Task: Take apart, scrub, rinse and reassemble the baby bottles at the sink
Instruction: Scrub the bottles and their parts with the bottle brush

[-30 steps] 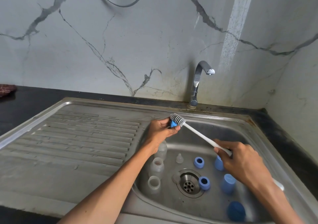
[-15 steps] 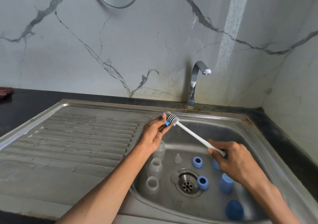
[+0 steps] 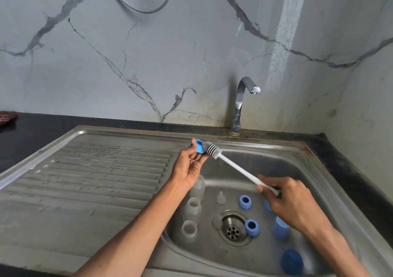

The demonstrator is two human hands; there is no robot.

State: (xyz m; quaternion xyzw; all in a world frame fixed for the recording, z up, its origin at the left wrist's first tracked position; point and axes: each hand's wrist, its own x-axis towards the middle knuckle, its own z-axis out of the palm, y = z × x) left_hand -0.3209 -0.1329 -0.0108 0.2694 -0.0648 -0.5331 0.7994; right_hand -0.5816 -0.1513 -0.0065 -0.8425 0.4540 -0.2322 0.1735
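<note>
My left hand (image 3: 190,166) holds a blue bottle ring (image 3: 199,146) at its fingertips above the sink's left rim, palm turned up. My right hand (image 3: 291,202) grips the white handle of a bottle brush (image 3: 212,150), whose grey bristle head touches the ring. In the basin (image 3: 297,170) stand three clear bottles (image 3: 192,209) along the left wall. A clear teat (image 3: 220,198) and two more blue rings (image 3: 245,201) lie near the drain (image 3: 232,227). Blue caps (image 3: 291,261) sit at the right, partly hidden by my right arm.
The chrome tap (image 3: 242,102) stands behind the basin, with no water running. A ribbed steel drainboard (image 3: 95,181) stretches to the left. Black countertop (image 3: 42,125) borders the sink, with a dark cloth (image 3: 7,117) at the far left. A marble wall rises behind.
My left hand has opened its fingers and turned the blue ring outward, so the ring now shows more fully. The brush head has shifted slightly against it.
</note>
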